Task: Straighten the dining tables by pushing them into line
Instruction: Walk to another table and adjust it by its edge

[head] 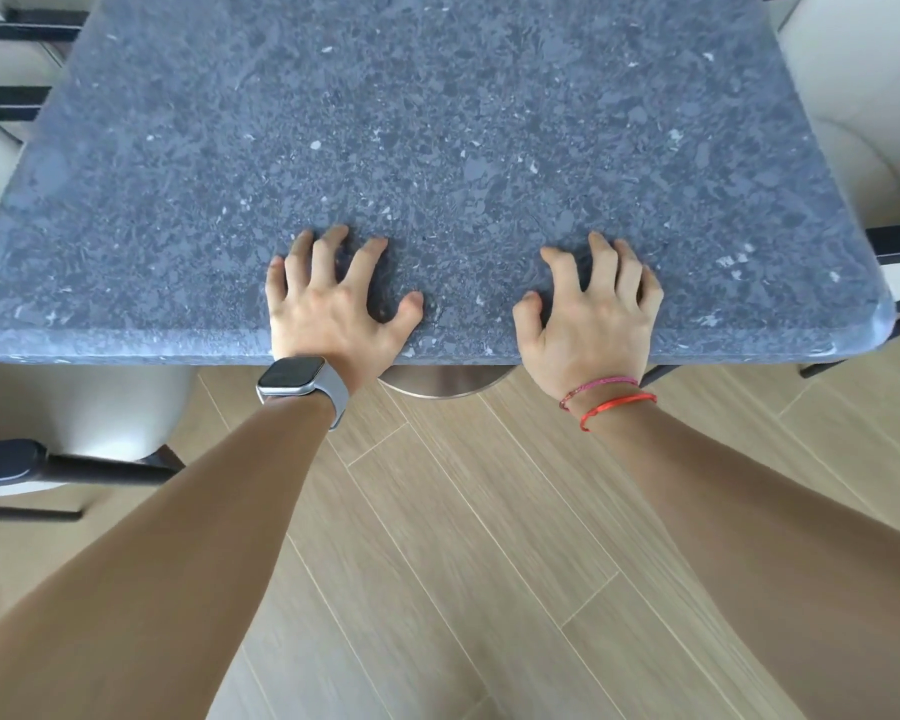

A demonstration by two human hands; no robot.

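Table [437,122] fills the upper frame, its near edge running left to right under my wrists. My left hand [328,304] and right hand [593,319] sit side by side at that edge, fingers spread and arched, tips pressing the top, gripping nothing. The slab lies straight ahead, equally near both. Chairs [853,85] crowd both sides; floor [489,511] is open below.
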